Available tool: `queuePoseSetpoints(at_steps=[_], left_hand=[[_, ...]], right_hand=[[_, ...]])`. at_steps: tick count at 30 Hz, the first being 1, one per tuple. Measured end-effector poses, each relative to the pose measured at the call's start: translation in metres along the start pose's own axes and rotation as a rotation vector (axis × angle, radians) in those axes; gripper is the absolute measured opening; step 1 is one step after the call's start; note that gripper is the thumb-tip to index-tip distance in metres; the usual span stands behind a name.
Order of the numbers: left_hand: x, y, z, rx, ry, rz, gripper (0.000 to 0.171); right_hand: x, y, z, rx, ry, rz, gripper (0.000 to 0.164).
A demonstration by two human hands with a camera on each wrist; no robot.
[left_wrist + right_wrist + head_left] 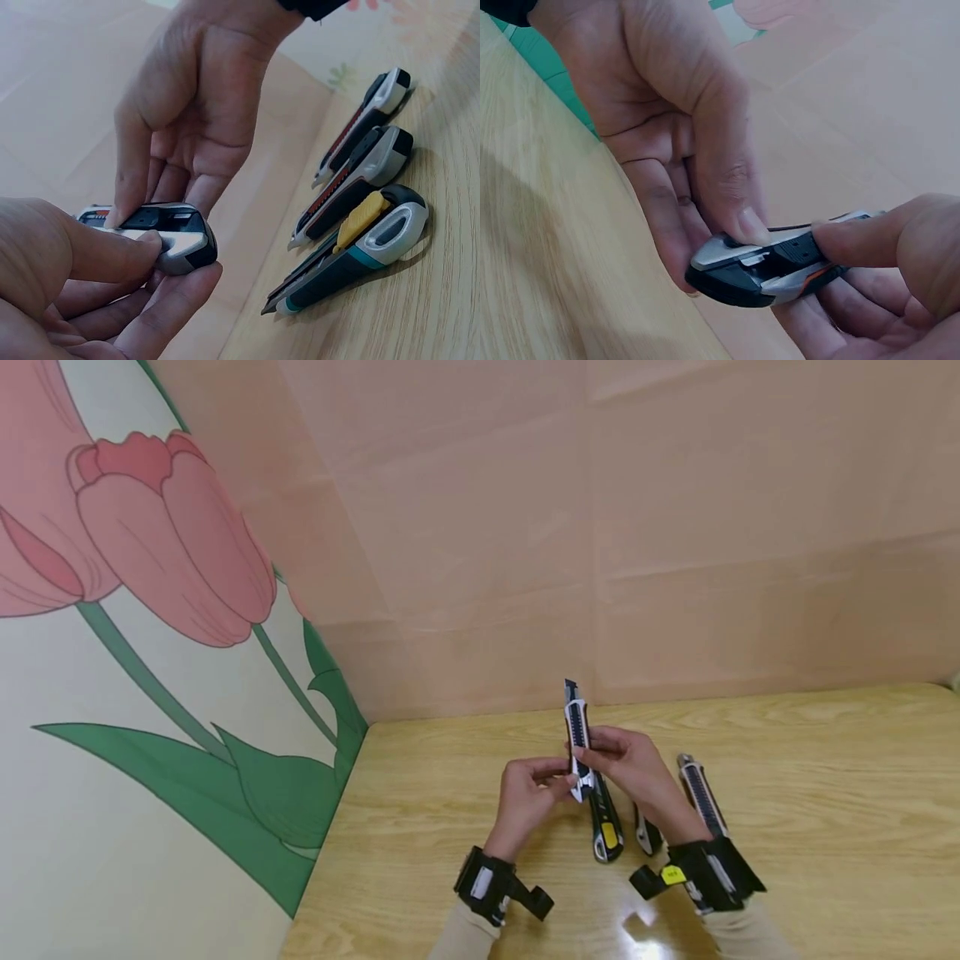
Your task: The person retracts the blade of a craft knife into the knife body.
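A silver and black utility knife (pixel 576 727) is held up above the table by both hands, its blade end pointing away from me. My left hand (pixel 528 797) pinches its butt end between thumb and fingers. My right hand (pixel 637 772) grips the body farther up, the thumb on the black slider (pixel 799 250). A short dark tip (pixel 571 688) shows at the far end. Below lies a black cutter with a yellow slider (pixel 364 217). Two silver and black cutters with red strips, a middle one (pixel 360 180) and a farther one (pixel 367 116), lie beside it.
The wooden table (pixel 420 818) meets a pinkish sheet (pixel 480 568) at its back edge. At the left stands a panel printed with tulips (pixel 172 543). The right forearm partly covers two of the cutters in the head view.
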State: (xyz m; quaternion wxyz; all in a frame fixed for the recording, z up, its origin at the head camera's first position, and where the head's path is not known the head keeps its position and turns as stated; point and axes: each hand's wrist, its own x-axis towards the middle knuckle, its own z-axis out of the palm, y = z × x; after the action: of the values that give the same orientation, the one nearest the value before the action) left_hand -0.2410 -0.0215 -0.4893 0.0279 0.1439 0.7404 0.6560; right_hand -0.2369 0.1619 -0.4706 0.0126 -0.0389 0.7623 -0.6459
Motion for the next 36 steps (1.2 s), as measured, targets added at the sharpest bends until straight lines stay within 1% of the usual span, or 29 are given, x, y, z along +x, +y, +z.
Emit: queuePoseSetpoints(at_steps=[3, 7, 13, 18, 25, 30, 36], left_hand=[[0.0009, 0.0003, 0.0007, 0.007, 0.016, 0.003, 0.019], [-0.0002, 0.0004, 0.0006, 0.005, 0.024, -0.022, 0.019], [-0.0015, -0.0018, 0.0003, -0.009, 0.018, -0.071, 0.018], [-0.0003, -0.0017, 0.0003, -0.021, 0.018, -0.087, 0.018], [0.0006, -0.0012, 0.0012, -0.039, 0.022, -0.121, 0.019], [0.0010, -0.0014, 0.0009, -0.038, 0.026, -0.139, 0.018], [0.0021, -0.0011, 0.0013, -0.051, 0.039, -0.144, 0.018]], right_hand=[[-0.0006, -0.0016, 0.0007, -0.009, 0.033, 0.018, 0.050], [-0.0017, -0.0021, 0.0023, -0.018, 0.056, 0.041, 0.050], [-0.0040, -0.0007, 0.0043, -0.065, 0.050, 0.050, 0.048], [-0.0039, 0.0003, 0.0041, -0.054, 0.048, 0.038, 0.047], [-0.0031, 0.0004, 0.0022, -0.021, 0.036, 0.069, 0.049], [-0.0036, -0.0007, 0.0022, -0.031, 0.036, 0.071, 0.051], [-0.0043, -0.0005, 0.0021, -0.037, 0.034, 0.066, 0.053]])
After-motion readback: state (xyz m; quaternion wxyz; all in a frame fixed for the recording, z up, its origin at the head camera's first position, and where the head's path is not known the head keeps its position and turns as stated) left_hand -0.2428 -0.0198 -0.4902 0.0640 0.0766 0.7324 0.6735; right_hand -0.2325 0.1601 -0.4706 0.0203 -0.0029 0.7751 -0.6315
